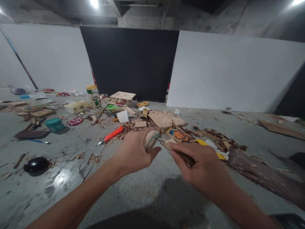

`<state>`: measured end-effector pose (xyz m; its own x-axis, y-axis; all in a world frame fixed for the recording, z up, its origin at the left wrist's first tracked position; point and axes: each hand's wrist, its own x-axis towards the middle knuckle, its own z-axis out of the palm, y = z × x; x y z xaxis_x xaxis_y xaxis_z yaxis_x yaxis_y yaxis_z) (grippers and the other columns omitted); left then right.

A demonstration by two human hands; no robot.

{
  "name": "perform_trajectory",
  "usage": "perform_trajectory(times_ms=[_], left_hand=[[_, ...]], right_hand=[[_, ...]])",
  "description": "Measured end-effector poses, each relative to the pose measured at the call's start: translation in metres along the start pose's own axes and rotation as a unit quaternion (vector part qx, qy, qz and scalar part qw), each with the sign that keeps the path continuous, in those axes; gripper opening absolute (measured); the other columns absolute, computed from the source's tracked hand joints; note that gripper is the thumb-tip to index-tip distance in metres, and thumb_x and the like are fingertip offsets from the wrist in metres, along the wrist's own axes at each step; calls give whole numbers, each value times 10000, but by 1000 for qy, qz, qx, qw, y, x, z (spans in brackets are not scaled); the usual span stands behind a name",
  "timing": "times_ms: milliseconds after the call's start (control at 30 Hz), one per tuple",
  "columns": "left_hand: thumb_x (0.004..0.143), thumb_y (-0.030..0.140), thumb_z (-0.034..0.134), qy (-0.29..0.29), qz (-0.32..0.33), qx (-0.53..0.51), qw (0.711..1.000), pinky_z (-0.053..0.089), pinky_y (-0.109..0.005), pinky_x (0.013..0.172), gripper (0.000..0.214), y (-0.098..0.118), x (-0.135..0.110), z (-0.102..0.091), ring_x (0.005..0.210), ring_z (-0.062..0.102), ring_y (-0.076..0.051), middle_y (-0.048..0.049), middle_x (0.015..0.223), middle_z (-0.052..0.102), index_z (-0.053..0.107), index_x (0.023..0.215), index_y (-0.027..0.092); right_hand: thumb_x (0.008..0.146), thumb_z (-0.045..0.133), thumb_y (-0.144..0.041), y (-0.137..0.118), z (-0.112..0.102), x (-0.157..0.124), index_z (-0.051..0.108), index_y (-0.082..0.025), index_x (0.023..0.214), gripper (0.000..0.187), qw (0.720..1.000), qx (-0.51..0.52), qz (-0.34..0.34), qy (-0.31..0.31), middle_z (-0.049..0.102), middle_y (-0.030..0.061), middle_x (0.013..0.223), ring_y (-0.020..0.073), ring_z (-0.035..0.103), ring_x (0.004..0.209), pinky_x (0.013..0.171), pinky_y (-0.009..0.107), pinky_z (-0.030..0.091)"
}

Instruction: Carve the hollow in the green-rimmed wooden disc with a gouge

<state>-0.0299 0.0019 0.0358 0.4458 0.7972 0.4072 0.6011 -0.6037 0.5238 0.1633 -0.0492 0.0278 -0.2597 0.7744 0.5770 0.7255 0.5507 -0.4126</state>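
My left hand [134, 152] is closed around a small rounded piece of wood [151, 140], held up edge-on in front of me. My right hand [202, 163] grips a thin wooden-handled carving tool [177, 151]. The tool's metal tip touches the lower right edge of the wood piece. Both hands hover above a grey concrete floor [143, 187].
Wood shavings and scraps [164, 119] litter the floor ahead, with an orange-handled knife [111, 135], a teal tub [54, 124], a green-labelled bottle [93, 96] and a black round object [36, 164]. A long dark plank [264, 175] lies at right. White and black panels stand behind.
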Motion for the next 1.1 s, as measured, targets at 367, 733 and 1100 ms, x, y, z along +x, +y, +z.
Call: perform_trajectory(times_ms=[367,733,1100], left_hand=[[782,316,700,56,10,-113,992,522,-356,864,340,3,-5,-7,1001,661,-232,-56,1094,722,663,1101,202],[798,360,722,-9,-57,-343,938,583,-288,666,414,-3,1,-5,846,642,-186,-92,1066,655,667,1168,183],[806,367,723,-2,-82,-399,913,635,-310,689,405,-10,2,-3,1027,662,-262,-122,1332,576,664,1179,224]], right_hand=[[729,775,-451,6,-4,8,654,-210,915,328,789,502,338,-108,503,-103,499,6,247,293,272,117,223],[809,710,-464,1,-4,7,605,-227,950,295,798,516,293,-109,542,-106,514,6,282,255,278,123,271],[884,582,-320,-7,-9,3,694,-198,1047,233,967,193,164,-6,577,-15,634,104,488,474,393,209,366]])
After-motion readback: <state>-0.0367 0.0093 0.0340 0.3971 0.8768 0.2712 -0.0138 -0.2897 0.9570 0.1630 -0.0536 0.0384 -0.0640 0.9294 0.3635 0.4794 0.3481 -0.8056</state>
